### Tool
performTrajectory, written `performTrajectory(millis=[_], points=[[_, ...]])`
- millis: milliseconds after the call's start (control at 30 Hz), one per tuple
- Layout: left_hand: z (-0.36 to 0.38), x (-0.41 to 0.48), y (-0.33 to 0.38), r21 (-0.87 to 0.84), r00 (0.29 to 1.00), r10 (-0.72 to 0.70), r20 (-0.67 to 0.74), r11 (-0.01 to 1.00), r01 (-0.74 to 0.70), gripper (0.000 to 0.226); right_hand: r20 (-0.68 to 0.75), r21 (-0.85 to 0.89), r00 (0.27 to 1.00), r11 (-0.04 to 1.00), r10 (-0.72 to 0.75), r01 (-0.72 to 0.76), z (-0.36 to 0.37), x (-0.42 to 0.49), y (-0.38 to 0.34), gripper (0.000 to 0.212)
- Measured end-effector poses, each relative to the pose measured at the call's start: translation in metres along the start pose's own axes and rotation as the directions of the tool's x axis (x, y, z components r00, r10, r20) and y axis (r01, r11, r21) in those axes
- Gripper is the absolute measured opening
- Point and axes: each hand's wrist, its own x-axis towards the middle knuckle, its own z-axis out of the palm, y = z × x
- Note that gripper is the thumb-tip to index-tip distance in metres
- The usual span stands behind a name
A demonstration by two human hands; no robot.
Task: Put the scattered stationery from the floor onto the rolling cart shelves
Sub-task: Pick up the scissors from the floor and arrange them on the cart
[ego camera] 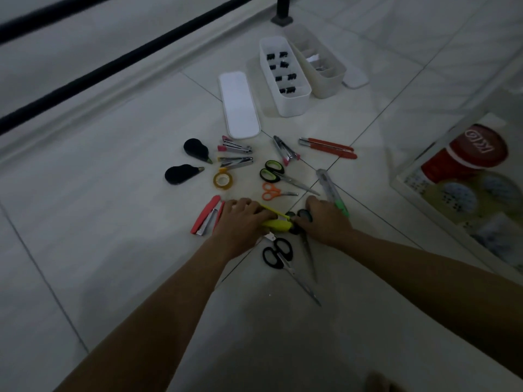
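Stationery lies scattered on the pale tiled floor. My left hand (240, 219) grips a yellow stapler (276, 223). My right hand (322, 219) closes on the handles of dark-handled scissors (307, 244), whose blades point toward me. Black scissors (278, 254) lie just below the stapler. A red stapler (205, 219) sits left of my left hand. Orange scissors (271, 191), green-handled scissors (276, 172), a tape roll (222, 180) and a green cutter (331, 190) lie beyond my hands.
Two black correction-tape dispensers (195, 148) lie at the left, small staplers (235, 154) and red cutters (328, 147) further back. A white organizer box (284, 77) with binder clips, its lid (239, 104), and a second box (319, 66) stand behind. A white shelf frame (452, 137) is at the right.
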Motion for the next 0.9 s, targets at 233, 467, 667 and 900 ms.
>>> performTrajectory(millis=[233, 467, 667, 900], points=[[0.013, -0.05, -0.005, -0.038, 0.958, -0.03, -0.284, 0.999, 0.02, 0.035, -0.031, 0.021, 0.987, 0.987, 0.16, -0.16, 0.02, -0.049, -0.025, 0.097], [0.025, -0.101, -0.004, 0.031, 0.992, 0.011, -0.123, 0.999, -0.007, 0.038, 0.087, 0.017, 0.99, 0.994, 0.108, -0.11, 0.038, -0.08, -0.036, 0.111], [0.013, -0.095, 0.002, -0.035, 0.999, -0.004, -0.034, 0.999, 0.003, 0.042, 0.148, 0.057, 0.969, 0.977, 0.195, -0.206, 0.028, -0.07, -0.044, 0.088], [-0.002, -0.066, 0.013, -0.117, 0.993, -0.016, -0.115, 0.993, 0.003, 0.033, 0.269, -0.012, 0.931, 0.968, 0.245, -0.252, 0.026, -0.058, -0.043, 0.051]])
